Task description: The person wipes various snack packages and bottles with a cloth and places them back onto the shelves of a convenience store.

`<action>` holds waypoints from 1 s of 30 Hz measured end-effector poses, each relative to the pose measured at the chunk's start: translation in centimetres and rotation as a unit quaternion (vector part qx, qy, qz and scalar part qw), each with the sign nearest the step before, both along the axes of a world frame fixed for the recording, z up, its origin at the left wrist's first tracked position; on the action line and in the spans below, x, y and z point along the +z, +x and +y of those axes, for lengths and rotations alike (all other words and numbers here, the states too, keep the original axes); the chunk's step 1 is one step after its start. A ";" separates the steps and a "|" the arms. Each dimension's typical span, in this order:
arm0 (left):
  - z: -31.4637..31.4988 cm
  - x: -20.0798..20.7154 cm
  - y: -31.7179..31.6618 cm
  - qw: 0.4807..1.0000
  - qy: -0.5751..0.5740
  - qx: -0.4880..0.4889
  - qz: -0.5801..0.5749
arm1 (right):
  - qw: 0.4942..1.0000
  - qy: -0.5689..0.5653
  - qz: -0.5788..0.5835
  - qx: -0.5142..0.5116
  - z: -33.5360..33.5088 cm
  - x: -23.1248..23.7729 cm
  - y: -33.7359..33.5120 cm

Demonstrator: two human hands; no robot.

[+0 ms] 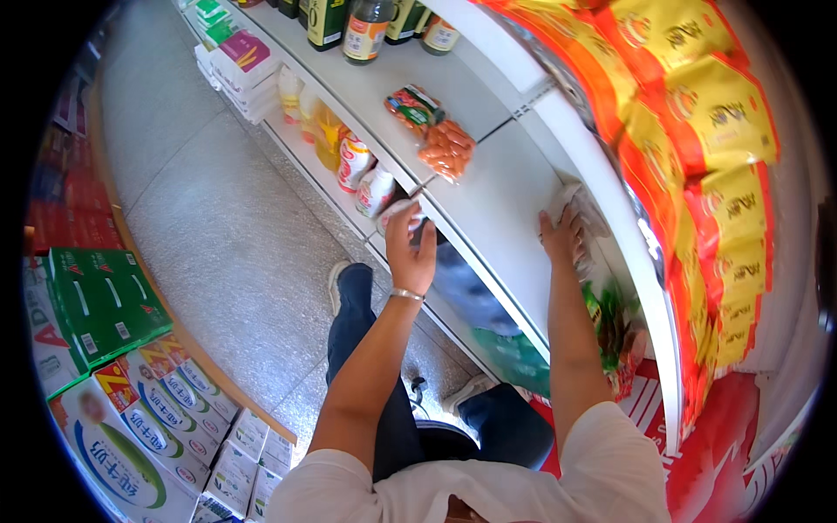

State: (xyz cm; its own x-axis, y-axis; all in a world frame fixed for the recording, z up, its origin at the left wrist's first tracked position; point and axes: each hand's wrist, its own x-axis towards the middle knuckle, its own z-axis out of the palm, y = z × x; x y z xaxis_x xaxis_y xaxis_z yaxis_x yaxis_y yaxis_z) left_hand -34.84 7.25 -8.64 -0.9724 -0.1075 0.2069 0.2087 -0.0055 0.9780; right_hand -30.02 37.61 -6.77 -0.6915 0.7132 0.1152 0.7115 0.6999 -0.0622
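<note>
My left hand (411,253) is at the front edge of the white shelf (514,209), its thumb and fingers apart, with no item visible in it. Beside its fingertips, a white bottle (375,191) stands on the level below. Farther in, my right hand (562,237) rests with spread fingers against a clear plastic packet (591,218) by the shelf's inner side; its contents are hard to make out. Between and beyond my hands lie a clear pack of small orange-red sausages (447,149) and a red-and-green packet (413,105).
Dark sauce bottles (368,30) stand on the far shelf part. Yellow-and-red bags (719,113) hang close on the right. Green packets (610,309) lie near my right forearm. Milk cartons (113,453) and a green box (105,301) are stacked at left. Grey tiled floor (218,200) lies between.
</note>
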 end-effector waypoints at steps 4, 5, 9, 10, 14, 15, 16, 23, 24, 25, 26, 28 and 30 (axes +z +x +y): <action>1.1 2.5 -7.4 0.991 -0.104 0.073 0.048 | 0.991 0.000 0.025 0.128 -0.8 -0.7 -6.1; 1.4 2.3 -8.8 0.993 -0.104 0.046 0.015 | 0.980 -0.018 0.055 0.188 -0.7 -0.7 -7.9; 2.9 3.4 -11.5 0.984 -0.118 -0.064 -0.120 | 0.929 -0.109 0.107 0.337 -0.3 -1.0 -15.4; 2.8 3.8 -11.8 0.978 -0.135 -0.070 -0.143 | 0.933 -0.133 0.072 0.326 -1.8 -0.6 -17.0; 3.6 4.2 -12.1 0.973 -0.131 -0.039 -0.184 | 0.938 -0.173 -0.014 0.300 -7.2 1.5 -19.2; 4.0 4.0 -11.9 0.975 -0.130 -0.044 -0.175 | 0.938 -0.172 -0.018 0.301 -7.2 1.7 -18.9; 4.5 3.6 -11.6 0.976 -0.129 -0.050 -0.166 | 0.938 -0.172 -0.011 0.300 -7.3 1.7 -18.0; 4.4 -0.2 -10.6 0.982 -0.028 -0.111 -0.151 | 0.973 -0.069 0.043 0.218 -10.7 0.9 -12.8; 3.7 0.3 -10.3 0.982 0.013 -0.120 -0.147 | 0.977 -0.077 0.045 0.195 -11.2 0.6 -11.7; 2.3 0.5 -9.0 0.963 0.130 -0.124 -0.200 | 0.980 -0.085 0.047 0.174 -11.5 0.4 -10.8; -0.3 -1.5 -9.3 0.972 0.141 -0.096 -0.159 | 0.971 -0.089 0.084 0.206 -12.4 0.1 -10.3; -4.0 2.6 -6.1 0.960 0.212 -0.030 -0.182 | 0.958 -0.076 0.042 0.273 -13.5 -0.2 -7.5; -8.6 6.0 -3.7 0.944 0.273 0.011 -0.185 | 0.914 -0.077 0.016 0.399 -17.0 1.6 -4.8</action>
